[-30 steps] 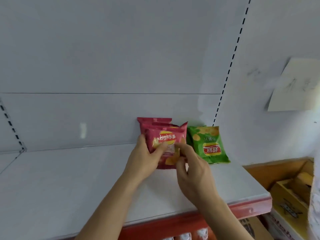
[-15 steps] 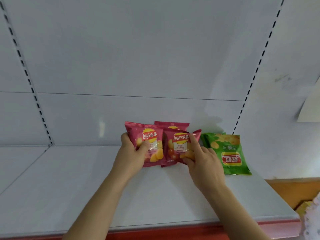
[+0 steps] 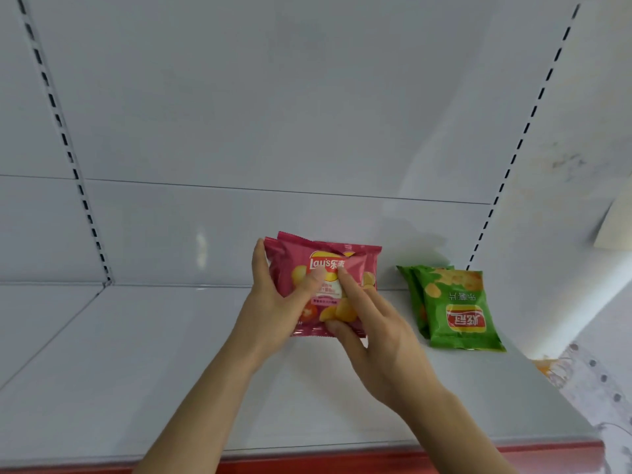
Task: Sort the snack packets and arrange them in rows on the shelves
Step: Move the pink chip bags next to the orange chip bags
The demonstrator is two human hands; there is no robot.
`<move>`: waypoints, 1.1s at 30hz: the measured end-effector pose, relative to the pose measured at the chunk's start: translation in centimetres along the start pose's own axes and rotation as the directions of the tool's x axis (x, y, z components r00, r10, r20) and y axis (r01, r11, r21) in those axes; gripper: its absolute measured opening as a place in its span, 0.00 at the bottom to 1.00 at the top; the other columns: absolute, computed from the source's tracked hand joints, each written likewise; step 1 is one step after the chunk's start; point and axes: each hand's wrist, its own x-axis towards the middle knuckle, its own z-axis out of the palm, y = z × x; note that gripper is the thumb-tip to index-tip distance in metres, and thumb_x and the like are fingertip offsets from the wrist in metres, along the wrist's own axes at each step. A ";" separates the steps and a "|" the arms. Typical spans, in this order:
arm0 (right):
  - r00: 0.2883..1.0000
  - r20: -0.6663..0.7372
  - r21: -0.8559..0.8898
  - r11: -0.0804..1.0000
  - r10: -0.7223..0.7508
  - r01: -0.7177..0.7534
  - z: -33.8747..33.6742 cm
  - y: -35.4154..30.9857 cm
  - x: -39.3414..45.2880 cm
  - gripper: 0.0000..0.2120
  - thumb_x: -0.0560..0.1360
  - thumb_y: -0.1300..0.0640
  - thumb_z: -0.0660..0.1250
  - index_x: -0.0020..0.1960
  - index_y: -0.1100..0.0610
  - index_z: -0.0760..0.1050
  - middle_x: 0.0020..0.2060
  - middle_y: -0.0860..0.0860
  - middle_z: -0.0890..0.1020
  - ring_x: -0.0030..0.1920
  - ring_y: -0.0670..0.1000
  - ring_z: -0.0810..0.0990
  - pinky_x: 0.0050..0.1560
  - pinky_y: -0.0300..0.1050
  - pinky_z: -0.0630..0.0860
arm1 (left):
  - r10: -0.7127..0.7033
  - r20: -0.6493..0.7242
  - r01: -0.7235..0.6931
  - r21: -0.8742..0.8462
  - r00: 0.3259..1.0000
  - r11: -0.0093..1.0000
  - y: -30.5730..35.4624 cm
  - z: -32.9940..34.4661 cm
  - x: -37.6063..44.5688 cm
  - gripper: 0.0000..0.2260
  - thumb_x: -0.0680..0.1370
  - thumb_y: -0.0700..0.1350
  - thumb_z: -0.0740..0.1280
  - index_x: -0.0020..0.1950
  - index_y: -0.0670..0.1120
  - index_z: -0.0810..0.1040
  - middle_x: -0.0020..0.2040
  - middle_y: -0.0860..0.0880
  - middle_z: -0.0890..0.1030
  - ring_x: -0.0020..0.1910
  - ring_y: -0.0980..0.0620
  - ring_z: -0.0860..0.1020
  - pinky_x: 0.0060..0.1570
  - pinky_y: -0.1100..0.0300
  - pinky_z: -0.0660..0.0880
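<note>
Red packets [image 3: 345, 265]: at least 3 edges visible, stacked/overlapped, upright, held together over rear of white shelf [image 3: 143, 364], near back panel [image 3: 239, 114]; exact count hard to tell. Front one reads Lay's, logo right way up.
L hand [image 3: 273, 309]: grasping stack from its left side, thumb across front, fingers wrapped behind left edge.
R hand [image 3: 383, 343]: pinching front packet, index on logo area, thumb at bottom edge.
Green packets [image 3: 458, 309]: 2, lying flat on shelf, overlapped, top one upside down w/ logo toward viewer; just right of red stack, apart from it, not touched by either hand.
Slotted uprights: 2, one left [image 3: 65, 138], one right [image 3: 523, 131].
Red strip [image 3: 547, 456] along shelf front edge.
Paper sheet [image 3: 615, 224] on wall at far right, partly cut off.
</note>
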 end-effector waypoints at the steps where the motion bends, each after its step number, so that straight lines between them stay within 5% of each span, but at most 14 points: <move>1: 0.999 0.034 0.002 1.000 -0.004 0.004 0.1 -0.3 0.0 0.31 0.80 0.45 0.63 0.80 0.47 0.57 0.56 0.45 0.77 0.50 0.49 0.79 0.46 0.50 0.80 | 0.004 0.011 -0.004 0.006 1.000 1.000 0.0 -0.2 0.0 0.50 0.66 0.72 0.69 0.81 0.68 0.44 0.68 0.58 0.77 0.59 0.52 0.83 0.60 0.48 0.82; 4: 0.993 0.120 0.043 0.999 0.003 -0.008 -0.3 -0.8 0.4 0.33 0.81 0.41 0.61 0.81 0.40 0.49 0.58 0.40 0.75 0.54 0.43 0.76 0.52 0.41 0.77 | 0.000 -0.017 0.000 0.008 1.000 1.000 0.1 -1.1 0.0 0.50 0.65 0.70 0.71 0.80 0.68 0.47 0.64 0.59 0.79 0.56 0.53 0.84 0.57 0.50 0.83; 7: 0.974 0.076 0.079 0.973 0.213 -0.219 -0.6 0.6 1.7 0.33 0.80 0.36 0.55 0.80 0.37 0.45 0.64 0.40 0.74 0.63 0.45 0.74 0.60 0.42 0.72 | -0.024 -0.070 0.023 -0.015 0.997 1.000 0.0 -2.4 0.2 0.50 0.65 0.68 0.72 0.80 0.68 0.47 0.61 0.59 0.81 0.55 0.53 0.84 0.60 0.48 0.81; 11: 0.861 0.123 -0.342 0.835 0.494 -0.430 1.3 3.4 4.7 0.41 0.80 0.39 0.61 0.81 0.48 0.40 0.73 0.58 0.66 0.71 0.62 0.66 0.68 0.58 0.68 | -0.044 -0.072 0.043 -0.019 0.996 0.999 -0.4 -3.5 -0.2 0.52 0.65 0.68 0.71 0.81 0.68 0.43 0.68 0.56 0.78 0.60 0.51 0.83 0.62 0.50 0.78; 15: 0.740 0.199 -0.428 0.736 0.643 -0.524 3.7 5.3 6.4 0.49 0.75 0.31 0.64 0.80 0.44 0.35 0.74 0.63 0.62 0.71 0.66 0.67 0.65 0.59 0.72 | -0.022 -0.091 0.021 -0.004 0.996 1.000 -0.9 -4.9 -0.5 0.50 0.66 0.68 0.70 0.80 0.70 0.42 0.67 0.60 0.76 0.60 0.52 0.82 0.59 0.55 0.78; 18: 0.760 0.199 -0.413 0.756 0.619 -0.507 4.4 5.8 6.6 0.48 0.73 0.31 0.67 0.81 0.42 0.42 0.66 0.59 0.75 0.64 0.62 0.75 0.60 0.52 0.76 | 0.005 -0.100 -0.005 0.000 0.995 1.000 -1.6 -6.2 -0.5 0.45 0.70 0.67 0.68 0.80 0.71 0.46 0.63 0.62 0.78 0.57 0.55 0.83 0.52 0.58 0.80; 22: 0.827 0.112 -0.348 0.801 0.551 -0.486 3.8 3.9 6.6 0.44 0.70 0.33 0.71 0.79 0.42 0.54 0.61 0.53 0.80 0.59 0.59 0.78 0.57 0.53 0.78 | 0.038 -0.135 -0.039 -0.003 0.990 0.999 -2.5 -8.0 -0.4 0.36 0.71 0.65 0.69 0.78 0.65 0.62 0.61 0.62 0.82 0.56 0.56 0.84 0.50 0.63 0.80; 27: 0.904 -0.102 0.095 0.908 0.416 -0.407 2.2 -3.2 5.8 0.40 0.71 0.40 0.75 0.76 0.37 0.58 0.58 0.43 0.78 0.53 0.47 0.80 0.49 0.44 0.79 | 0.068 -0.206 -0.071 -0.007 0.976 0.997 -2.8 -10.1 -0.8 0.25 0.78 0.57 0.70 0.73 0.63 0.66 0.57 0.63 0.82 0.49 0.62 0.83 0.35 0.74 0.76; 30: 0.949 0.018 0.225 0.924 0.315 -0.311 2.8 -8.0 4.8 0.40 0.70 0.38 0.74 0.76 0.33 0.56 0.57 0.37 0.77 0.51 0.36 0.79 0.44 0.28 0.75 | 0.097 -0.256 -0.091 0.036 0.962 0.995 -2.7 -11.1 -1.6 0.21 0.77 0.58 0.71 0.66 0.67 0.67 0.52 0.66 0.81 0.44 0.69 0.82 0.35 0.75 0.75; 33: 0.965 0.157 0.224 0.944 0.211 -0.243 4.6 -10.4 4.4 0.40 0.70 0.32 0.69 0.76 0.31 0.52 0.61 0.39 0.75 0.54 0.38 0.78 0.52 0.34 0.78 | 0.119 -0.295 -0.098 0.085 0.948 0.992 -2.3 -12.2 -2.8 0.18 0.77 0.59 0.71 0.61 0.68 0.66 0.49 0.66 0.80 0.42 0.75 0.80 0.34 0.76 0.74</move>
